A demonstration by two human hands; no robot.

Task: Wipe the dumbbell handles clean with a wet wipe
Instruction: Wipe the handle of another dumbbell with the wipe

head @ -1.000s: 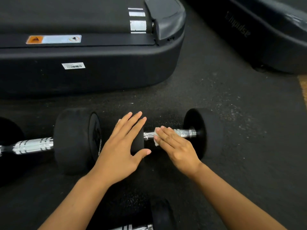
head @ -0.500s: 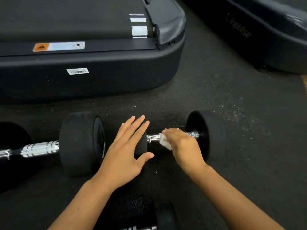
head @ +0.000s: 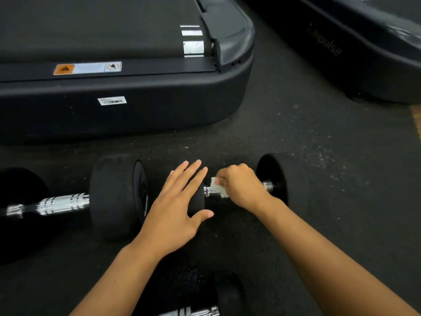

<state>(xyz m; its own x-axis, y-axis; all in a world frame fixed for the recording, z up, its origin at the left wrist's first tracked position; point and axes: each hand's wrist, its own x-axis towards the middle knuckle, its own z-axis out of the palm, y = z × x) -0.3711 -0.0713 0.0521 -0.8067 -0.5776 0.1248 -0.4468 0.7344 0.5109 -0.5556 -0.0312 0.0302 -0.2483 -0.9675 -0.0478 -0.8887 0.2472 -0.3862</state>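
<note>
your right hand point(head: 242, 187) has curled tighter, gripping the wet wipe point(head: 219, 187) round the handle point(head: 210, 191); the dumbbell point(head: 272, 179) lies left-right on the floor point(head: 319, 156); your left hand point(head: 176, 206) rests flat on its weight.

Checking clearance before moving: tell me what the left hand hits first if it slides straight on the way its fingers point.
Beyond the left hand, bare floor, then probably the treadmill base; depth is unclear.

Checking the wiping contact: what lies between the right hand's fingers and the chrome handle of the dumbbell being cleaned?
In the head view, a folded white wet wipe sits between the right hand and the dumbbell handle.
</note>
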